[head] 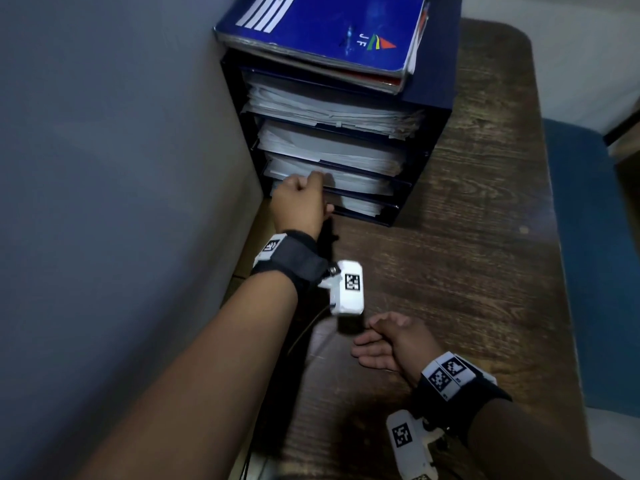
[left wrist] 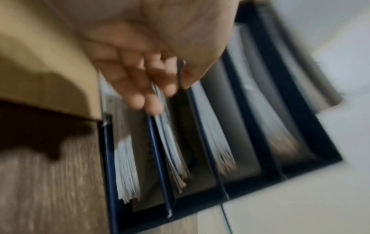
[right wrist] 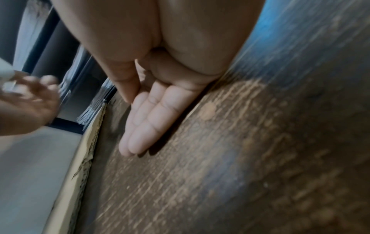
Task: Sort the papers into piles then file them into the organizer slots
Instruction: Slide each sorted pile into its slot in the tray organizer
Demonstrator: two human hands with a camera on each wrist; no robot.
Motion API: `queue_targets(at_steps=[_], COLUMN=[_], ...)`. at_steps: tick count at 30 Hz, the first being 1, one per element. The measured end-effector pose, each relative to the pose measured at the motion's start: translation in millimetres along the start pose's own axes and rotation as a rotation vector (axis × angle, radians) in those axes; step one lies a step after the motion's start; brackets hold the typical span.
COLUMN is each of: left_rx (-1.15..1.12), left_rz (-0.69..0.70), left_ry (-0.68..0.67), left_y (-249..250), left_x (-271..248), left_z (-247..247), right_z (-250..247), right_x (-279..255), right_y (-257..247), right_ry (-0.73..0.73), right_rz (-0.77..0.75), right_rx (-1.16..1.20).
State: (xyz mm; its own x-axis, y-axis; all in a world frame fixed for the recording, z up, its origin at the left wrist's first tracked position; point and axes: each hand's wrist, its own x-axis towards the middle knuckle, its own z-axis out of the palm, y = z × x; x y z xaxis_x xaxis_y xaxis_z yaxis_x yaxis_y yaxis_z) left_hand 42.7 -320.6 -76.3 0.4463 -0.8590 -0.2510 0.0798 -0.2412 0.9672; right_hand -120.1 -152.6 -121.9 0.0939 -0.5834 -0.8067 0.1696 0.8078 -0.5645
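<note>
A dark blue organizer [head: 433, 109] stands at the table's far left, and each of its several slots holds a stack of white papers. My left hand [head: 304, 199] reaches into the lower slots. It pinches the papers [head: 356, 183] of the second-lowest slot between thumb on top and curled fingers beneath. The blurred left wrist view shows that left hand [left wrist: 170, 88] with its fingertips [left wrist: 152, 104] against the same papers [left wrist: 170, 142]. My right hand [head: 381, 344] rests open on the table near me, holding nothing. In the right wrist view its fingers [right wrist: 144, 123] lie straight on the wood.
Blue folders [head: 329, 29] lie stacked on top of the organizer. A grey wall [head: 104, 168] runs close along the left. A cardboard sheet [right wrist: 90, 150] sits between wall and wooden table [head: 467, 271]. A blue chair [head: 588, 237] stands off the right edge.
</note>
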Motion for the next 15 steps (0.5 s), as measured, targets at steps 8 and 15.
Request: queue_targets(at_steps=[8,15], left_rx=[0.415,0.421], left_rz=[0.320,0.256], left_ry=[0.007,0.002], left_y=[20,32], left_x=[11,13], left_z=[-2,5], right_z=[1,0], right_x=[1,1], right_y=[1,1], right_ry=[0.015,-0.004], right_rz=[-0.008,-0.006], right_rx=[-0.016,-0.002])
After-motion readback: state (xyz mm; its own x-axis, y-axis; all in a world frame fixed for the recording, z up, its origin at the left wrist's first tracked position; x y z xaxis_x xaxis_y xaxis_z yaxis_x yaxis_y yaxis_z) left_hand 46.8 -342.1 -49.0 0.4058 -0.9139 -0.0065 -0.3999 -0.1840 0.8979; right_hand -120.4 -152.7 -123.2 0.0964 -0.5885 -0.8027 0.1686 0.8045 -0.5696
